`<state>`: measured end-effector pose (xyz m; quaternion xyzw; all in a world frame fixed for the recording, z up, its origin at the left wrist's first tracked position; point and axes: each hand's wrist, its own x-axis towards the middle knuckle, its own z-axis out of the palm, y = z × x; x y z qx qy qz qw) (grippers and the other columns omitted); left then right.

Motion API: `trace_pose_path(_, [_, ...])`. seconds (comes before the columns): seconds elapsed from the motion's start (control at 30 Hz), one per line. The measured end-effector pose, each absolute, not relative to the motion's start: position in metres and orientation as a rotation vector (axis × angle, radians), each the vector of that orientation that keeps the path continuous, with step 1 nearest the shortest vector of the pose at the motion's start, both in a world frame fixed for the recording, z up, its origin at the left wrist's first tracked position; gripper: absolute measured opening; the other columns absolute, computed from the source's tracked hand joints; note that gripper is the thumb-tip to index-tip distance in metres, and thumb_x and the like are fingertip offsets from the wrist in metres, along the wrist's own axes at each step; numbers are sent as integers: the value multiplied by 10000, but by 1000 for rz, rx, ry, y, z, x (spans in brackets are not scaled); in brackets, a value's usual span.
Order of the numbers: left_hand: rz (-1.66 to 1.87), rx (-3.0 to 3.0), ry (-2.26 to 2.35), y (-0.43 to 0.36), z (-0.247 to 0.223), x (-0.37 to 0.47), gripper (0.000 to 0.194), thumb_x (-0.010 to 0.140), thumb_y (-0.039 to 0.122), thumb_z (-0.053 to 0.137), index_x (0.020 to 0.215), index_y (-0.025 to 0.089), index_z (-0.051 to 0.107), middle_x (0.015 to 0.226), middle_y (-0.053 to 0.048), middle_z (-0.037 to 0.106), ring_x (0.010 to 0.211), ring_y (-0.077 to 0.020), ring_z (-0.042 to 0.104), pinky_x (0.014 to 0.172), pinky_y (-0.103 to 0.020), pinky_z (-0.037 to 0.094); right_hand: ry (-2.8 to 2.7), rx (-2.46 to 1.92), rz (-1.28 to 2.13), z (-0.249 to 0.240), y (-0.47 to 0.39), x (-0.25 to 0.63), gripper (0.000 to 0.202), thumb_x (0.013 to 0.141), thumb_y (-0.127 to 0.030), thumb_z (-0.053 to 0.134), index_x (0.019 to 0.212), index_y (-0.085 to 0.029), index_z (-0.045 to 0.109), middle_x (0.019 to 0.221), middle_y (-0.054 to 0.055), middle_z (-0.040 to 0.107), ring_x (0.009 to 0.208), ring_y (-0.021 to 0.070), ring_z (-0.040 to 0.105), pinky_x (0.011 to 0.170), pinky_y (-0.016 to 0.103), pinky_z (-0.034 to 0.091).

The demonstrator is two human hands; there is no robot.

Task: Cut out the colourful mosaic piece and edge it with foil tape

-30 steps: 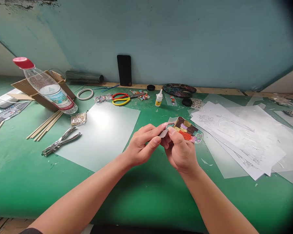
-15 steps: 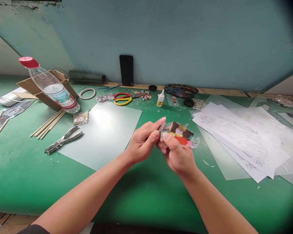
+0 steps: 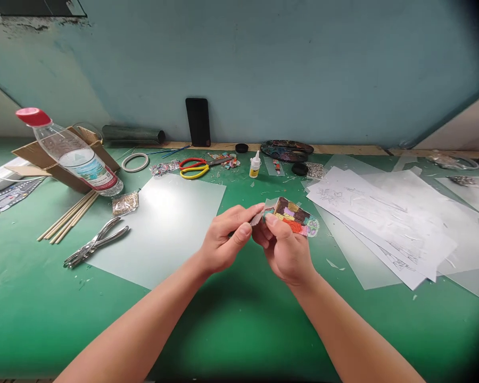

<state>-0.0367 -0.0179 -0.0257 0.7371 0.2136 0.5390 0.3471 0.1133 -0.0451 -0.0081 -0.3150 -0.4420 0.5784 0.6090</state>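
Observation:
Near the middle of the view, my right hand (image 3: 286, 247) grips a colourful painted cutout (image 3: 293, 217), its thumb on the left part of the piece. The cutout shows brown, yellow, red and purple patches and a clear rounded edge at the right. My left hand (image 3: 228, 239) is closed at the cutout's left end, fingers and thumb around a pale, thin edge strip (image 3: 258, 217). Whether that strip belongs to the cutout cannot be made out. Both hands are above the green table (image 3: 239, 319).
On the left are a tilted bottle (image 3: 83, 165), cardboard box (image 3: 50, 165), wooden sticks (image 3: 67, 218), a metal punch (image 3: 97, 242) and a translucent sheet (image 3: 163, 229). Behind stand glue (image 3: 255, 166), scissors (image 3: 195, 167) and a black phone (image 3: 198, 122). Drawn papers (image 3: 379, 223) lie right.
The view has shifted slightly, so the table items sit further left. My left thumb has slid a little away from my right hand, and the cutout shows more sharply.

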Motion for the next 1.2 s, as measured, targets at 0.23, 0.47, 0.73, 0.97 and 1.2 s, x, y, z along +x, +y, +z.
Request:
trace_pose_path(0.23, [1346, 1971, 530, -19, -27, -38, 448, 1063, 340, 468, 1475, 223, 599, 926, -100, 714, 823, -190, 572, 733, -333, 493, -1006, -737, 1399, -9, -44, 113, 464, 959, -455, 640, 587, -208, 514, 581, -34, 406, 582, 126, 371, 559, 283, 331])
trace_pose_path(0.47, [1377, 2007, 516, -17, -25, -39, 440, 1059, 290, 484, 1484, 243, 587, 841, -58, 670, 790, -167, 548, 698, -292, 476, -938, -724, 1467, 2, -42, 111, 518, 845, -518, 733, 546, -213, 440, 569, -41, 331, 558, 119, 308, 511, 271, 320])
trace_pose_path(0.73, [1434, 2059, 585, -19, -23, -35, 438, 1061, 291, 481, 1485, 255, 584, 818, -41, 659, 796, -168, 555, 734, -301, 467, -949, -720, 1495, 4, -44, 110, 490, 824, -526, 733, 578, -221, 440, 586, -41, 325, 562, 122, 279, 500, 271, 319])
trace_pose_path(0.97, [1454, 2022, 594, -20, -22, -32, 425, 1060, 289, 476, 1461, 250, 611, 820, -46, 662, 784, -170, 546, 721, -303, 474, -940, -687, 1504, 4, -43, 110, 424, 859, -457, 708, 606, -217, 466, 590, -42, 342, 554, 117, 310, 500, 267, 313])
trace_pose_path(1.2, [1440, 1870, 721, -16, -22, -28, 421, 1065, 364, 475, 1422, 227, 651, 898, -67, 697, 829, -171, 572, 789, -312, 504, -1000, -736, 1506, -1, -49, 106, 415, 871, -437, 686, 605, -217, 455, 583, -42, 363, 551, 115, 326, 510, 280, 308])
